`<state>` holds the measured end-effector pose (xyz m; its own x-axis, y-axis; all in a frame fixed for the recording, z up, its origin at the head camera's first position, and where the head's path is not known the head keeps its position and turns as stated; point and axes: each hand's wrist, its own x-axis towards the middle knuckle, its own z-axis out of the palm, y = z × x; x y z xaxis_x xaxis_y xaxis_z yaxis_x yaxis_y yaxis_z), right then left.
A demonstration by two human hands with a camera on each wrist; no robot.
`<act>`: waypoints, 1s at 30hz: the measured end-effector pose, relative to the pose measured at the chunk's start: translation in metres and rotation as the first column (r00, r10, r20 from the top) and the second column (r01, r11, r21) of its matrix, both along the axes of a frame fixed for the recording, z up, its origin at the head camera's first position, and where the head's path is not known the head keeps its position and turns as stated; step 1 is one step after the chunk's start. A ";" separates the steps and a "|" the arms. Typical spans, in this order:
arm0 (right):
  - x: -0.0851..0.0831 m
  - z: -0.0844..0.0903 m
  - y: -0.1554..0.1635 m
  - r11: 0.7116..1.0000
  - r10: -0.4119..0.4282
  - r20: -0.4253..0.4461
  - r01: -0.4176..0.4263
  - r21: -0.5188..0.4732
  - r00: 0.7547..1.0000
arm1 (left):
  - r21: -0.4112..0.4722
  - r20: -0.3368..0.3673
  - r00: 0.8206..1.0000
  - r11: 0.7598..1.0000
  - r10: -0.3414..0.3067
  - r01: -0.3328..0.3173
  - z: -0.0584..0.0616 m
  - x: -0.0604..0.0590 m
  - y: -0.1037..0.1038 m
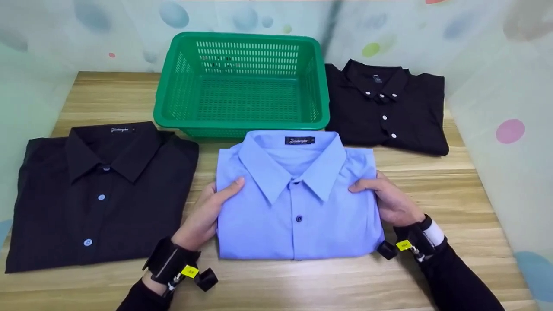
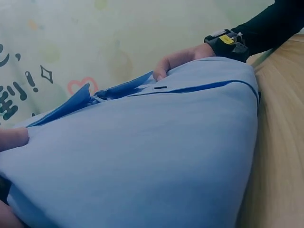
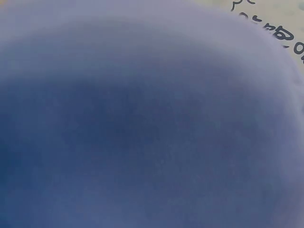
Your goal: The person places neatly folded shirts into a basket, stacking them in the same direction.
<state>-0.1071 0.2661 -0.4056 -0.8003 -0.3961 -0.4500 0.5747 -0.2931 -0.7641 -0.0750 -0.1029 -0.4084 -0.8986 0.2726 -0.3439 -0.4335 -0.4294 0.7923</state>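
Observation:
A folded light blue shirt (image 1: 263,224), collar toward the back, is held between both hands at the front middle of the table. My left hand (image 1: 207,214) grips its left side, thumb on top and the other fingers hidden beneath. On the opposite side my right hand (image 1: 391,198) holds the shirt the same way, its thumb lying near the collar's right point. In the left wrist view the blue shirt (image 2: 142,152) bulges up in front of the camera, with the right hand (image 2: 183,61) at its far side. Blurred blue cloth (image 3: 152,133) fills most of the right wrist view.
A green plastic basket (image 1: 242,125) with nothing in it stands behind the blue shirt. To the left lies a large folded black shirt (image 1: 138,216); a smaller folded black shirt (image 1: 414,116) lies at the back right, beside the basket. Patterned walls (image 1: 488,86) border the wooden table (image 1: 453,194).

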 end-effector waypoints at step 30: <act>-0.001 0.014 -0.004 0.992 0.017 -0.156 0.004 0.128 0.988 | -0.041 -0.070 0.993 0.995 0.090 -0.093 0.009 -0.002 -0.003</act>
<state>-0.1082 0.2616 -0.3917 -0.8625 -0.3488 -0.3666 0.4465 -0.1837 -0.8757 -0.0773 -0.1063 -0.3994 -0.9408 0.1740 -0.2910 -0.3384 -0.4283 0.8379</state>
